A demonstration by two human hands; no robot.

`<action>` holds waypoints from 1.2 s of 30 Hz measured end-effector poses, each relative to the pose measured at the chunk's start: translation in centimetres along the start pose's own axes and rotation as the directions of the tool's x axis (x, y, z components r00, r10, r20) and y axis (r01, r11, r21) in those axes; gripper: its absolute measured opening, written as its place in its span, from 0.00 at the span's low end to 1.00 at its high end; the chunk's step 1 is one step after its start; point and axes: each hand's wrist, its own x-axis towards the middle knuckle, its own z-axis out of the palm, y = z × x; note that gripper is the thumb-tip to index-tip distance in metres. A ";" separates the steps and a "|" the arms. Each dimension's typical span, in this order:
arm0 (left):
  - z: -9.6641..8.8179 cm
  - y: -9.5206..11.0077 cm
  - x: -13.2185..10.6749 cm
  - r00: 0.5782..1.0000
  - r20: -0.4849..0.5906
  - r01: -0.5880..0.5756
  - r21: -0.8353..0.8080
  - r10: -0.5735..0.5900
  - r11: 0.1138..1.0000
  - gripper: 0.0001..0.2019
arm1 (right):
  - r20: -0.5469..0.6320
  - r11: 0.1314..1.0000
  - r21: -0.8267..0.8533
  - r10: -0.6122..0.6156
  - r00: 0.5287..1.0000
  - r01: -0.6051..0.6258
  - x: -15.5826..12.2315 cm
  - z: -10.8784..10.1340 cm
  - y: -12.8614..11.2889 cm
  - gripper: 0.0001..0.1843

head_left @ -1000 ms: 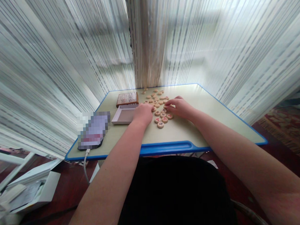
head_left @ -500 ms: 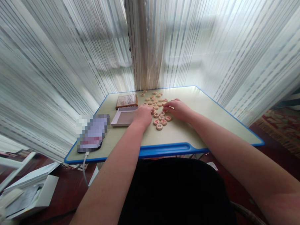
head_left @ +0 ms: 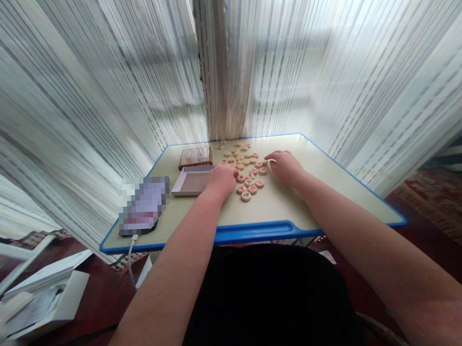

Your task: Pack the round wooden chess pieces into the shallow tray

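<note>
While round pcs (head_left: 249, 182) lie on the table (head_left: 263, 210) btwn & beyond L hand (head_left: 223, 179) & R hand (head_left: 286, 166), L fingers curl beside some, can't tell if gripping; R fingers are parted, tips at 1 pc.

Daylight through the curtains (head_left: 287, 63) (brightest at upper right) leaves the floor (head_left: 100, 296) dim.

Discs (head_left: 246, 162) central, free tabletop (head_left: 328, 172) right
</note>
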 end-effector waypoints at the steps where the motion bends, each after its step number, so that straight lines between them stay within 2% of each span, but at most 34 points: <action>1: 0.0 0.0 0.0 1.000 0.008 -0.002 -0.002 0.002 1.000 0.17 | 0.025 1.000 -0.006 -0.003 1.000 0.004 0.0 0.1 0.0 0.20; 6: 0.2 -0.2 0.1 1.000 0.017 -0.004 -0.018 0.004 1.000 0.17 | 0.038 0.999 -0.025 0.031 0.999 -0.030 -0.1 -0.1 -0.2 0.15; 13: 0.2 -0.2 0.1 1.000 0.015 -0.001 -0.034 0.002 0.999 0.17 | 0.053 0.999 0.006 0.048 0.997 -0.048 0.0 -0.4 -0.1 0.13; 23: 0.2 -0.1 0.0 1.000 0.006 -0.009 -0.015 0.009 1.000 0.16 | 0.019 0.982 0.139 0.123 0.992 -0.125 -0.1 -0.5 -0.3 0.16; 36: 0.0 0.0 0.0 1.000 0.014 0.003 -0.027 -0.002 1.000 0.16 | 0.016 0.990 0.104 0.097 0.995 -0.098 0.1 -0.2 0.2 0.14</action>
